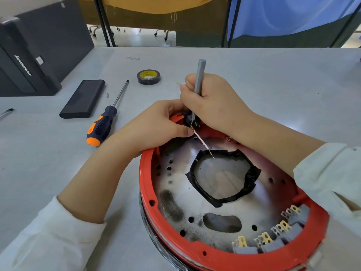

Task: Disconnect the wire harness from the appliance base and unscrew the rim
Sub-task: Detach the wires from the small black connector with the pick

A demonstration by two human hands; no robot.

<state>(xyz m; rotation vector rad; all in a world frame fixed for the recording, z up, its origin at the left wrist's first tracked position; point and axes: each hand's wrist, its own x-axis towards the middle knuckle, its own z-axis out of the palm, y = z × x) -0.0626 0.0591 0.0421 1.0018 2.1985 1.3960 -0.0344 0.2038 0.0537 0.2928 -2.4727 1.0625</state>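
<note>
The round appliance base with its red plastic rim [148, 192] sits upturned on the grey table [273, 75], and the action is up at its twelve o'clock edge. The right hand [213, 102] is wrapped around a slim grey precision screwdriver [200, 81], tip driven down into the small black connector block [188, 119]. The left hand [156, 124] pinches at that block, thumb right beside a thin pale wire with brass ends [202, 142] running toward the black-taped centre opening [252, 173]. My read: this wants light levering, block braced, wire drawn straight out and never yanked. Out at ten o'clock the big orange-and-black screwdriver [103, 126] lies untouched, probably for the rim screws. Grey terminals [273, 237] line five o'clock.
</note>
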